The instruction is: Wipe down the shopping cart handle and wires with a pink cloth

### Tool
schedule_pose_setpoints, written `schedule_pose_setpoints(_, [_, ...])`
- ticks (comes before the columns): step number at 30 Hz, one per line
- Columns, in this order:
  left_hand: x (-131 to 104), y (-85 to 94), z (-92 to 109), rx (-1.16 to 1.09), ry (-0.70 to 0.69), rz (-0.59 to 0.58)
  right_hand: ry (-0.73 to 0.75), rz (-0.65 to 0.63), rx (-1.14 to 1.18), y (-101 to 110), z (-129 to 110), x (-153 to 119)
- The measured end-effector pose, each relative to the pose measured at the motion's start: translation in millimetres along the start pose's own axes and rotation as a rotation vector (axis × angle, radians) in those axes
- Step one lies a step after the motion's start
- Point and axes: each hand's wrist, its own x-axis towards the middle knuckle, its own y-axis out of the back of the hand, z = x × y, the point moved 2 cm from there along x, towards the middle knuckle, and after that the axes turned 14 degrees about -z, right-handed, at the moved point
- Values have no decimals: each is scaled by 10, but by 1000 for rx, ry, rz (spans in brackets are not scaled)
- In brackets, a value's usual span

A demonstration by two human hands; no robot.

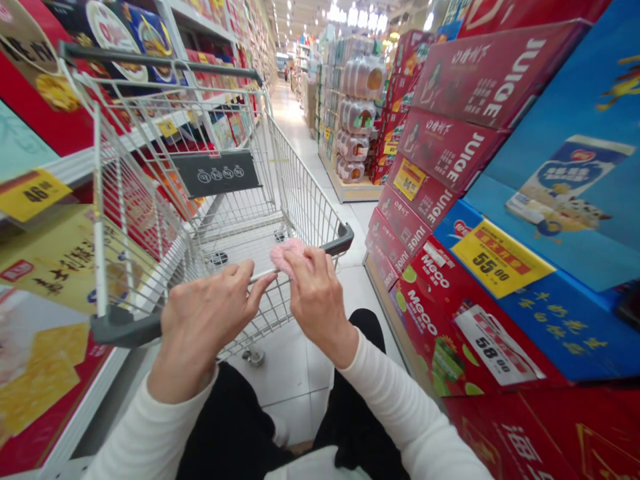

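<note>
A wire shopping cart (pixel 235 230) stands directly in front of me, with dark grey corner pieces on its near rim. My left hand (pixel 207 310) is closed on that near top rim, left of its middle, its thumb lying along the bar. Just to the right, my right hand (pixel 320 300) presses a folded pink cloth (pixel 289 255) onto the same rim. Part of the cloth is hidden under the fingers. A dark sign panel (pixel 217 173) hangs on the cart's far side.
Shelves of boxed goods run along the left, with a yellow price tag (pixel 35 193) close by. Stacked juice cartons (pixel 460 120) and blue boxes (pixel 565 220) rise on the right. Bottle packs (pixel 363 113) stand farther off beside the tiled aisle (pixel 295 120).
</note>
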Motion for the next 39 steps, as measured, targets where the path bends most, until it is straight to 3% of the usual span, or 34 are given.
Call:
schedule_pose_setpoints(6, [-47,9,-6,-25,-25,34,-277,321,-33,90,717,-13])
schedule_pose_setpoints(8, [-49,18,3,-29,-15,33,-321,407,-38,70,790,-1])
schedule_pose_setpoints(10, [-44,27,14,-35,-11,32,-295,433,-48,-36,649,-3])
schedule_pose_setpoints(12, [-38,36,17,-37,-8,32,-217,395,-69,-209,356,-30])
schedule_pose_setpoints(15, [-34,46,6,-37,-9,30,-71,273,-100,-459,-65,-99])
schedule_pose_setpoints(17, [-36,48,-8,-42,-18,27,-3,218,-86,-539,-138,-142])
schedule_pose_setpoints(20, [-45,42,-27,-78,-17,16,-41,242,-26,-493,127,-180])
schedule_pose_setpoints(24, [-55,49,-23,-116,17,-9,-267,596,-16,-255,693,-242])
schedule_pose_setpoints(27, [-62,93,6,-56,33,-30,-439,770,-72,-203,850,-283])
schedule_pose_setpoints(30, [-64,149,43,8,25,-59,-506,625,-39,-406,672,-271])
schedule_pose_setpoints(34, [-42,162,62,31,54,-88,-417,379,52,-811,231,-279])
schedule_pose_setpoints(36, [-28,136,58,59,66,-91,-328,367,46,-898,160,-301])
schedule_pose_setpoints(39, [-13,93,50,130,48,-59,-229,507,-1,-862,331,-319])
